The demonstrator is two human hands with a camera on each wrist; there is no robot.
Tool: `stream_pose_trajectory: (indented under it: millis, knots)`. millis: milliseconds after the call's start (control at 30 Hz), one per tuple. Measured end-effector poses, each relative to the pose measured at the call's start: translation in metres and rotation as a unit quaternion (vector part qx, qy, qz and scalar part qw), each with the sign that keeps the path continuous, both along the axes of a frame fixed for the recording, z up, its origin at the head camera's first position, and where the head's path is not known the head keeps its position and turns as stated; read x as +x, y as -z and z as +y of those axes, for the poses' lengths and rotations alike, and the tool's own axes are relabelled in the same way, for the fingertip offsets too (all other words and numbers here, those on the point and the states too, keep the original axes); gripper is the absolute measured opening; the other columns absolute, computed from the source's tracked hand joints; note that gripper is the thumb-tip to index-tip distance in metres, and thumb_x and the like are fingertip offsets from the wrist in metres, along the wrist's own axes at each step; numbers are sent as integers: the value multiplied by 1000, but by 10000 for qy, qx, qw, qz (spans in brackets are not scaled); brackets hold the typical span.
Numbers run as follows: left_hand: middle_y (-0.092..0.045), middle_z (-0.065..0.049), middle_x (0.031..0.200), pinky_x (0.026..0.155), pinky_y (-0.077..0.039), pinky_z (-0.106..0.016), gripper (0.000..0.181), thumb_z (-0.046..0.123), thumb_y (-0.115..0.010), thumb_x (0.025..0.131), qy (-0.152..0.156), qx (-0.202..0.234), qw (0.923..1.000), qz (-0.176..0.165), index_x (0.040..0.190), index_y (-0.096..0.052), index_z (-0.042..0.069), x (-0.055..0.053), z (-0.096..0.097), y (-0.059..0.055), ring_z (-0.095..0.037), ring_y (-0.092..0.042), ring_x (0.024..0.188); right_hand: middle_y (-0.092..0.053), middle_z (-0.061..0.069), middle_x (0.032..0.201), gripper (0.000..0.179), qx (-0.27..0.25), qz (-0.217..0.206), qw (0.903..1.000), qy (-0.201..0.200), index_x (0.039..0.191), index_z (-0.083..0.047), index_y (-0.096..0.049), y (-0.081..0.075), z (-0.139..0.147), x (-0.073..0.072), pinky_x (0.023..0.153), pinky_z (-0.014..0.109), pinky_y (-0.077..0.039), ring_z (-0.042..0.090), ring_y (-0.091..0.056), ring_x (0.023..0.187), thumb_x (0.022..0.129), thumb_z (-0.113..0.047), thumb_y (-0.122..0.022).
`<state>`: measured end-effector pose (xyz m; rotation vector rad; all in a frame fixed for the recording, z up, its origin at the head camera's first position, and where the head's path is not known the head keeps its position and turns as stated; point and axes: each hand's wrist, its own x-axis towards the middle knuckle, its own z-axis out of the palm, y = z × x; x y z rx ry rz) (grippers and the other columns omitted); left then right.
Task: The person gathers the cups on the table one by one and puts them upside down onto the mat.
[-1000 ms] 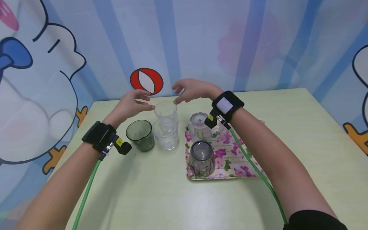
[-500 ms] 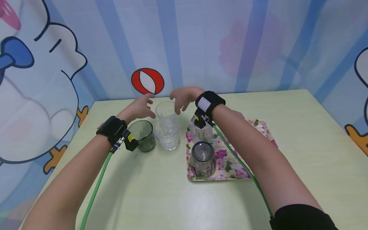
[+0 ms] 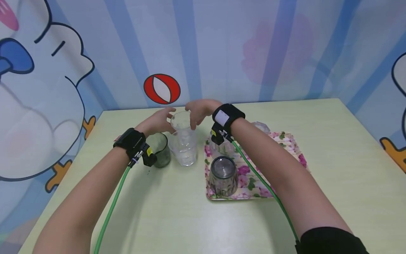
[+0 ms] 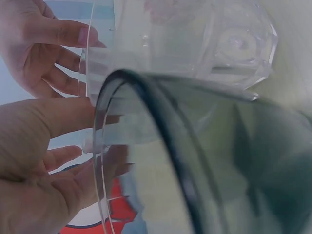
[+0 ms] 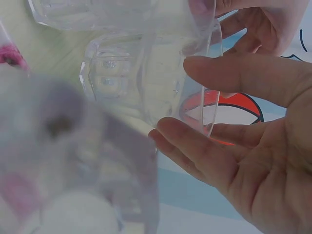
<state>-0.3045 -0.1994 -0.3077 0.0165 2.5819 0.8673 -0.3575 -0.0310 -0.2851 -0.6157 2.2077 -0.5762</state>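
Two clear glasses stand close together, one behind the other, beside a green-tinted glass (image 3: 162, 151) on the table. At the rim of the rear clear glass (image 3: 181, 120), my left hand (image 3: 157, 121) curves thumb and fingers round the left side. My right hand (image 3: 200, 110) holds the opposite side of that rim, thumb in front and fingers behind, as the right wrist view shows with the same clear glass (image 5: 146, 80). The front clear glass (image 3: 184, 157) overlaps its lower part. In the left wrist view the green-tinted glass (image 4: 204, 126) covers part of my left fingers.
Right of the glasses lies a floral tray (image 3: 263, 192) with an upside-down grey-tinted glass (image 3: 223, 176) at its front corner. Behind it on the tray stands a clear glass (image 3: 222, 148), partly hidden by the right wrist camera. A patterned wall (image 3: 222, 53) rises behind the table (image 3: 177, 218).
Both hands have moved in from the two sides and down to the rim of the rear clear glass. The glasses and tray stand where they were.
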Motion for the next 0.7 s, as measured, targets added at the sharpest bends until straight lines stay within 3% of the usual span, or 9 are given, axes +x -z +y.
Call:
stream_pose_trajectory:
  millis: [367,700]
  knots:
    - [-41,-16,148,107,-47,-46,78,6,-69,84,14,59,10000,58,149,-26,5,-4,-1,4,-32,-42,132,-19,11,160,85,62,234,9997,-75,153,-6,-14,0,-2,-2,106,32,-50,25,-42,138,86,-2,-66]
    - [-40,-18,149,102,-51,-44,78,1,-69,83,-4,241,9994,233,149,-27,4,-6,1,6,-34,-46,130,-29,14,157,83,22,292,9995,-104,152,-6,-16,2,1,-8,107,31,-49,25,-36,143,86,-5,-66]
